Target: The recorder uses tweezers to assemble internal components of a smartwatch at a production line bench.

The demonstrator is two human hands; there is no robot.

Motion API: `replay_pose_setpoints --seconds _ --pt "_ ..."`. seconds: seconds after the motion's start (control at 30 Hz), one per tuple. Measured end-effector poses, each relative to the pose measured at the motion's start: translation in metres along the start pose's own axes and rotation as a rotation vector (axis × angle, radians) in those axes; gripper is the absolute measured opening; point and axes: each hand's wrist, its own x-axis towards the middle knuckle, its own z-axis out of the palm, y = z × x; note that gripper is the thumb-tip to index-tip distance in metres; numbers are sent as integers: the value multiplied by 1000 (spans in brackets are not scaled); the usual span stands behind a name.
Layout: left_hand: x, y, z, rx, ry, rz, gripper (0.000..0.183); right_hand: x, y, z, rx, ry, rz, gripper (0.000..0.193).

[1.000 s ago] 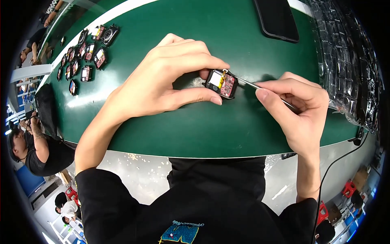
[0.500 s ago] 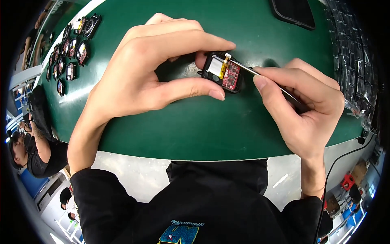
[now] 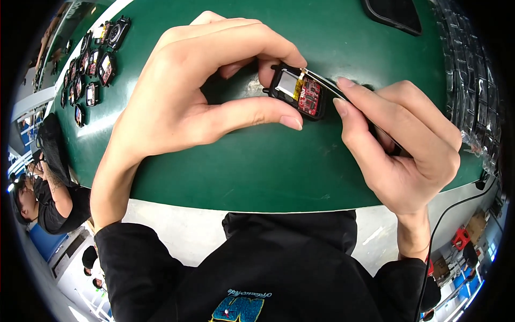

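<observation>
My left hand [image 3: 185,80] holds a small black smartwatch case [image 3: 321,111] by its edges, index finger at the far side and thumb at the near side. The case lies open side up, with a silver battery [image 3: 288,85], yellow tape [image 3: 298,90] and a red circuit board [image 3: 310,95] showing. Between the thumb and fingers of my right hand [image 3: 402,139] is a slim pair of metal tweezers [image 3: 328,83]. Their tip reaches the far edge of the case, beside my left index fingertip. A small pale connector there is mostly hidden.
Several similar opened watch cases [image 3: 92,94] lie at the far left of the green table [image 3: 257,180]. A black phone-like slab [image 3: 394,15] rests at the far right. Clear plastic trays [image 3: 469,80] line the right edge. A person [image 3: 53,188] sits at the left.
My left index fingertip has come down to the case's far edge, where the pale connector stood up more visibly. The case has shifted slightly right. My right hand has moved a little right and nearer.
</observation>
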Motion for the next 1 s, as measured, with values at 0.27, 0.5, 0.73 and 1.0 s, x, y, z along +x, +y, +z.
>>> replay_pose_setpoints --seconds 0.27,0.5,0.73,1.0 --pt "-3 -17 -9 -151 -85 6 70 1 -7 -9 204 -97 257 20" --pt "0 -12 -12 -61 -138 28 68 0 -7 -8 216 -110 292 19" --pt "4 -4 -12 -53 -145 4 62 0 -7 -6 207 -103 244 20" --pt "5 -5 -11 22 -142 140 60 -1 -5 -5 171 -93 206 22"
